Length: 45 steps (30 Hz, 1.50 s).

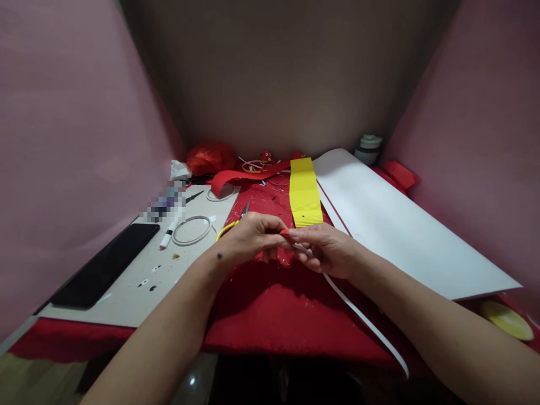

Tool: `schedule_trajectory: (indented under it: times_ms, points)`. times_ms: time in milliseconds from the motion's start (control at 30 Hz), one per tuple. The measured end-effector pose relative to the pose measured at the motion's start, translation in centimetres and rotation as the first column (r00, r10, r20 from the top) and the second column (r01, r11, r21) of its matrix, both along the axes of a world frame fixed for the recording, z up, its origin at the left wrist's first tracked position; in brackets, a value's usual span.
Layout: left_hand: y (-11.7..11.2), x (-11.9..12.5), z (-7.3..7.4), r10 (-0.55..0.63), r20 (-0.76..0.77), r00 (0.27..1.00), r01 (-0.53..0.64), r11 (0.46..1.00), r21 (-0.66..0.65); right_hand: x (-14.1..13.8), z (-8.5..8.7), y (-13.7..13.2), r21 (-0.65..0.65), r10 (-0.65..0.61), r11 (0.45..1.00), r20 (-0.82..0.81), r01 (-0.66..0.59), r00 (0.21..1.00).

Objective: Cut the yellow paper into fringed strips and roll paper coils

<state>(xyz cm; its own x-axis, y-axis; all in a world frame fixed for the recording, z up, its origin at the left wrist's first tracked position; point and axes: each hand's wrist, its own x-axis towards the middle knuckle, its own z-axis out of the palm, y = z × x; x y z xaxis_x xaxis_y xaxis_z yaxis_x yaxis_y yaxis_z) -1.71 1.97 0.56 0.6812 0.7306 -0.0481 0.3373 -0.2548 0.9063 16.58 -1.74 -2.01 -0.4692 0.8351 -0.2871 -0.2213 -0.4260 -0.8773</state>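
Observation:
My left hand [258, 235] and my right hand [327, 247] meet over the red cloth [270, 315], both with closed fingers. Between their fingertips is a small red strip [285, 232], which both pinch. A long, narrow white strip [366, 316] runs out from under my right hand and hangs over the cloth's front edge. Whether it joins the red strip is hidden by my fingers. Scissors with yellow handles [226, 230] lie just behind my left hand. Yellow corrugated paper [306, 191] stretches away behind my right hand.
A grey board [122, 315] at left carries a black flat device [107, 264], a white marker [167, 236] and a coiled strip [192, 231]. Red corrugated paper [248, 176] curls behind. A large white sheet [392, 225] lies right, a jar [368, 151] beyond it. Pink walls flank both sides.

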Motion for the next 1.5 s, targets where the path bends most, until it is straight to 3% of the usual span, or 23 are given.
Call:
schedule_trajectory:
  times_ms: [133, 367, 567, 700, 1000, 1233, 1367, 1500]
  points:
    - [-0.2, 0.5, 0.4, 0.127, 0.176, 0.976, -0.103, 0.985, -0.142, 0.3, 0.3, 0.0, 0.041, 0.012, 0.999, -0.146, -0.006, 0.989]
    - [-0.9, 1.2, 0.0, 0.230, 0.221, 0.948, -0.208, 0.971, -0.120, 0.6, 0.0, 0.3, 0.046, 0.030, 0.999, -0.168, -0.023, 0.985]
    - [-1.0, 1.4, 0.4, 0.158, 0.234, 0.959, -0.140, 0.986, -0.095, 0.7, 0.2, 0.4, 0.023, 0.004, 1.000, -0.168, 0.000, 0.986]
    - [-1.1, 1.5, 0.5, 0.184, 0.215, 0.959, -0.172, 0.982, -0.073, 0.5, 0.5, 0.2, 0.008, 0.009, 1.000, -0.171, -0.008, 0.985]
    - [-0.9, 1.5, 0.2, 0.167, 0.239, 0.957, -0.130, 0.978, -0.163, 0.7, 0.3, 0.3, -0.034, 0.053, 0.998, -0.196, -0.061, 0.979]
    - [-0.9, 1.2, 0.3, 0.131, 0.167, 0.977, -0.132, 0.991, -0.006, 0.8, 0.1, 0.5, -0.080, 0.032, 0.996, -0.142, -0.044, 0.989]
    - [-0.5, 0.8, 0.1, 0.066, 0.082, 0.994, -0.075, 0.991, 0.109, 0.8, -0.1, 0.6, -0.093, 0.029, 0.995, -0.113, -0.039, 0.993]
    - [-0.4, 0.6, 0.2, 0.080, 0.072, 0.994, -0.084, 0.995, 0.053, 0.9, 0.1, 0.6, -0.082, 0.036, 0.996, -0.129, -0.047, 0.991]
